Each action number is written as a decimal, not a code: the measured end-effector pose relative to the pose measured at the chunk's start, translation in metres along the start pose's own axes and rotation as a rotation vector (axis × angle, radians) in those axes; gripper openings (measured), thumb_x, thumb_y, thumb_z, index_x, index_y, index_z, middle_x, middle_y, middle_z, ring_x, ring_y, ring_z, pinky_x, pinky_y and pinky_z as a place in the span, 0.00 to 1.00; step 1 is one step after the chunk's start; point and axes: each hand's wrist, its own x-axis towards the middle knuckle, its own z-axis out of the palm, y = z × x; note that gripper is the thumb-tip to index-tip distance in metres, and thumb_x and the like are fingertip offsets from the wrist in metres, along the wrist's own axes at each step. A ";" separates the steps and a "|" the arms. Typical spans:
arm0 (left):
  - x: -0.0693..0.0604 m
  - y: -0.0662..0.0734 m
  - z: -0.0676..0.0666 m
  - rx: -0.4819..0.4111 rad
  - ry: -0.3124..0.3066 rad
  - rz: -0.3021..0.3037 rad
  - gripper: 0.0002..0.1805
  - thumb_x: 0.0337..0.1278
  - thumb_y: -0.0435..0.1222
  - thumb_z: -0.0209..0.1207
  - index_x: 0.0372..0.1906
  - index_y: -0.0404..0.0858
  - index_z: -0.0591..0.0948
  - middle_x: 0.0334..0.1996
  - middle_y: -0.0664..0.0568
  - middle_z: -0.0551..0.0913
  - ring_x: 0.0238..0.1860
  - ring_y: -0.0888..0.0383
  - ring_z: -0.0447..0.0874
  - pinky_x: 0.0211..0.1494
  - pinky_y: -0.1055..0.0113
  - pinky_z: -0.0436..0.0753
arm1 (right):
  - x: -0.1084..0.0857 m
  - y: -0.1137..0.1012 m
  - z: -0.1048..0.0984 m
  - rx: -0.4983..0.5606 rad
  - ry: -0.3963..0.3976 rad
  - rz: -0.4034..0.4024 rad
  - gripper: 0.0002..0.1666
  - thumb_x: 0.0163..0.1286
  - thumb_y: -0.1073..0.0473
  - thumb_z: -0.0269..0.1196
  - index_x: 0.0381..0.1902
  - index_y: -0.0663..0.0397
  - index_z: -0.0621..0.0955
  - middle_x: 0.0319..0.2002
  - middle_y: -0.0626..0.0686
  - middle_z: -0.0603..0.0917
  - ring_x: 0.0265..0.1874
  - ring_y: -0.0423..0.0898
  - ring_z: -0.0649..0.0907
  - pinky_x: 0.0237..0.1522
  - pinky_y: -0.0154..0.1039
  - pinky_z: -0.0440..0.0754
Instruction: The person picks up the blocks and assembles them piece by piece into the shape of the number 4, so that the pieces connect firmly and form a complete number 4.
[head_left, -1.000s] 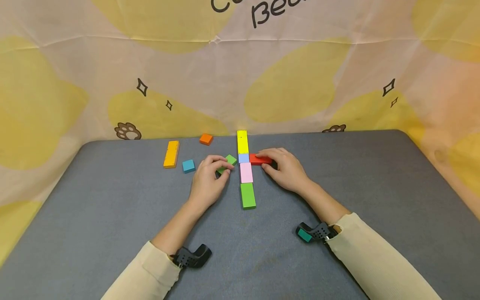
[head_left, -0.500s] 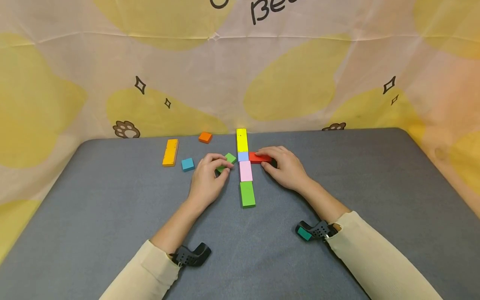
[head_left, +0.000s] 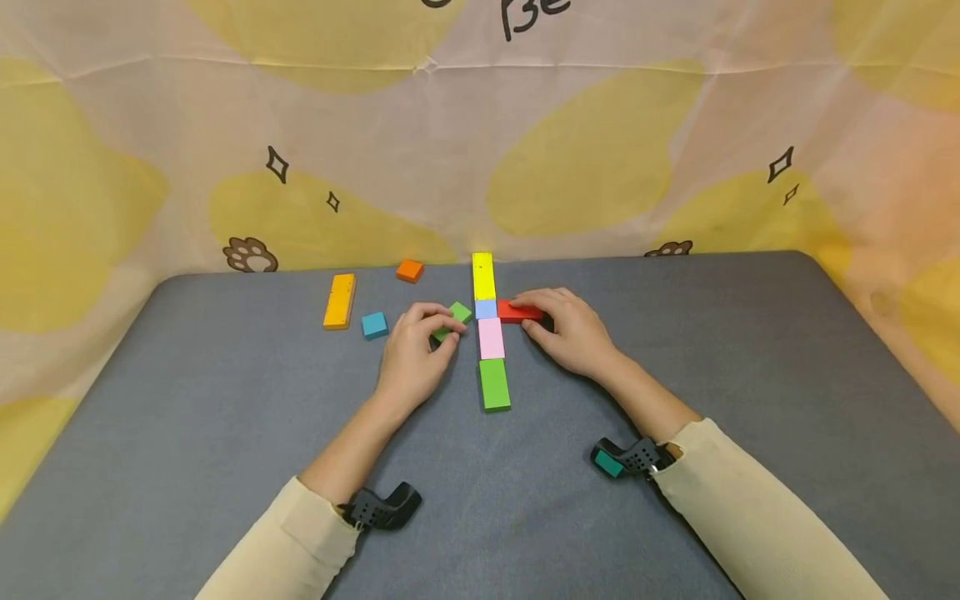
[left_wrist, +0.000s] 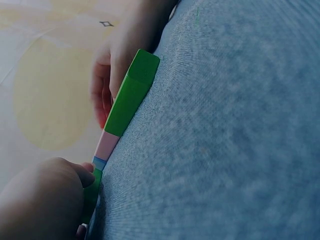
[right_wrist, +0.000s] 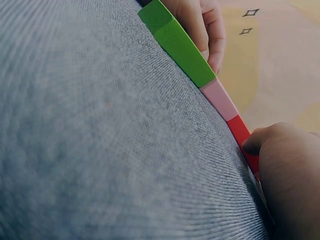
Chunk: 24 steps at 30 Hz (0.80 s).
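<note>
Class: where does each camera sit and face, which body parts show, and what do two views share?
Head: on the head, facing forward and down at the table; left hand, right hand, both sleeves show.
Left wrist: on that wrist, facing the left hand's green block; both hands show.
Right wrist: on that wrist, facing the right hand's red block; both hands show.
Shared: both wrist views include the pink block.

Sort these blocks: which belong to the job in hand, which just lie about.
Apparently in the job:
angled green block, held by left hand
red block, held by right hand
lined up: yellow block, periwinkle block, pink block, straight green block

Probably just lying about:
amber block
blue block
orange block
</note>
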 end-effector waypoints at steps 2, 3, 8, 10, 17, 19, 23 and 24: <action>0.000 0.000 0.000 0.002 -0.001 -0.002 0.08 0.66 0.34 0.62 0.42 0.42 0.89 0.55 0.50 0.81 0.54 0.49 0.76 0.49 0.59 0.73 | 0.000 0.000 0.000 0.002 -0.004 0.003 0.21 0.70 0.59 0.64 0.60 0.45 0.83 0.61 0.51 0.84 0.59 0.52 0.80 0.61 0.52 0.77; 0.000 0.000 0.000 0.002 -0.002 -0.001 0.08 0.66 0.34 0.62 0.43 0.42 0.89 0.55 0.50 0.81 0.54 0.49 0.76 0.49 0.59 0.73 | 0.000 0.000 0.000 0.003 -0.004 0.003 0.21 0.70 0.59 0.65 0.60 0.45 0.83 0.62 0.51 0.84 0.59 0.52 0.80 0.61 0.52 0.77; 0.000 0.000 0.000 0.001 -0.003 0.004 0.08 0.66 0.34 0.62 0.43 0.42 0.89 0.55 0.50 0.81 0.54 0.49 0.76 0.50 0.57 0.73 | 0.001 0.002 0.001 0.001 -0.001 0.001 0.21 0.70 0.59 0.64 0.60 0.45 0.83 0.62 0.50 0.84 0.59 0.52 0.80 0.61 0.52 0.77; 0.000 -0.001 0.000 0.000 -0.003 0.006 0.08 0.66 0.34 0.62 0.43 0.42 0.89 0.55 0.50 0.81 0.55 0.49 0.76 0.50 0.57 0.73 | 0.001 0.003 0.001 0.000 0.001 -0.001 0.21 0.70 0.59 0.64 0.60 0.45 0.83 0.61 0.51 0.84 0.59 0.52 0.80 0.62 0.53 0.76; 0.001 0.000 0.000 0.005 -0.003 0.004 0.08 0.66 0.34 0.62 0.42 0.43 0.90 0.55 0.50 0.81 0.54 0.49 0.76 0.49 0.57 0.73 | 0.000 0.002 0.000 -0.001 0.005 -0.009 0.21 0.70 0.59 0.64 0.60 0.46 0.83 0.62 0.51 0.83 0.60 0.52 0.79 0.62 0.53 0.76; 0.001 0.000 0.000 0.007 -0.004 0.002 0.08 0.66 0.34 0.62 0.43 0.43 0.90 0.55 0.50 0.81 0.54 0.49 0.76 0.49 0.58 0.73 | 0.000 0.002 0.000 -0.001 0.003 -0.006 0.21 0.70 0.59 0.64 0.60 0.46 0.83 0.62 0.51 0.84 0.60 0.52 0.79 0.63 0.53 0.76; 0.001 0.000 0.000 0.008 -0.004 0.002 0.08 0.66 0.34 0.62 0.43 0.43 0.90 0.55 0.50 0.81 0.54 0.50 0.76 0.49 0.58 0.72 | 0.001 0.002 0.000 -0.003 0.000 -0.001 0.21 0.70 0.59 0.64 0.60 0.45 0.83 0.62 0.50 0.84 0.60 0.51 0.79 0.63 0.52 0.76; 0.001 0.000 0.000 0.009 -0.004 0.003 0.08 0.66 0.34 0.62 0.43 0.43 0.90 0.55 0.51 0.80 0.54 0.50 0.76 0.49 0.58 0.72 | 0.001 0.002 0.000 -0.003 0.000 0.001 0.21 0.70 0.59 0.64 0.60 0.45 0.83 0.61 0.50 0.84 0.60 0.51 0.79 0.62 0.52 0.76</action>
